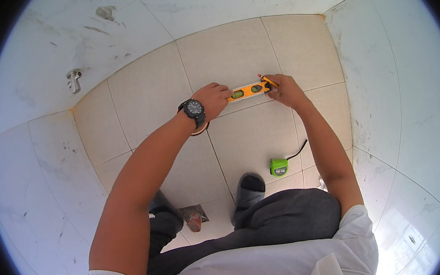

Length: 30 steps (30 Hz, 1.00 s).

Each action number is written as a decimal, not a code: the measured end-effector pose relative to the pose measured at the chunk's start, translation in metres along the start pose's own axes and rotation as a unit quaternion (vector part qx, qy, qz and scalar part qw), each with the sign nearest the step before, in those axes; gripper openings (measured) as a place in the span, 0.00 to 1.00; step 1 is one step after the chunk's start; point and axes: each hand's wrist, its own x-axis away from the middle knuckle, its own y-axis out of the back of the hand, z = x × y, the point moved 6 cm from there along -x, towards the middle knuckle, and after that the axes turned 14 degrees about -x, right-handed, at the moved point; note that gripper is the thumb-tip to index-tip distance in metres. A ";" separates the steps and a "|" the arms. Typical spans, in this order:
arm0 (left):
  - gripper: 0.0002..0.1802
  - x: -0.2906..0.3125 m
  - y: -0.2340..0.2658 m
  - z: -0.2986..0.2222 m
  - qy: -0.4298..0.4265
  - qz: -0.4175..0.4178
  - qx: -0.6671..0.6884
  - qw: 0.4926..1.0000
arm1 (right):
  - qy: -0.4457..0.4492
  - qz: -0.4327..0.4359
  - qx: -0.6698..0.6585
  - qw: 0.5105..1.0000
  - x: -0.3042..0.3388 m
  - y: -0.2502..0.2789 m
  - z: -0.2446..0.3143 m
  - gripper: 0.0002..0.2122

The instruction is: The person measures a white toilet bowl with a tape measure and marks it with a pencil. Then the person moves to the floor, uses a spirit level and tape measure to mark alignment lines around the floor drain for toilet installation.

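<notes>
A short orange spirit level [248,90] lies flat on the beige floor tiles [149,91], along a grout line. My left hand [212,99], with a black watch on the wrist, presses down on the level's left end. My right hand [284,89] rests at the level's right end and holds a pencil [267,80] whose tip points at the floor beside the level.
A green tape measure [279,167] with a black strap lies on the floor near my right knee. My grey slipper [248,185] is beside it. White tiled walls [401,82] close in left, back and right. A metal pipe stub [74,79] sticks out of the left wall.
</notes>
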 end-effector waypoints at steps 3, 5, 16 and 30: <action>0.10 -0.008 -0.003 0.001 -0.017 -0.003 0.005 1.000 | 0.024 -0.031 0.038 0.998 0.006 0.004 0.012 0.21; 0.09 -0.013 -0.006 0.001 -0.018 0.023 0.000 1.000 | 0.011 -0.050 0.039 0.998 0.009 0.011 0.016 0.19; 0.08 -0.033 0.000 0.006 -0.020 0.061 0.008 0.998 | 0.063 -0.131 -0.096 0.985 0.036 0.053 0.047 0.16; 0.11 -0.038 -0.007 0.016 0.012 0.116 0.072 0.990 | -0.020 -0.048 -0.440 0.896 0.041 -0.115 0.033 0.09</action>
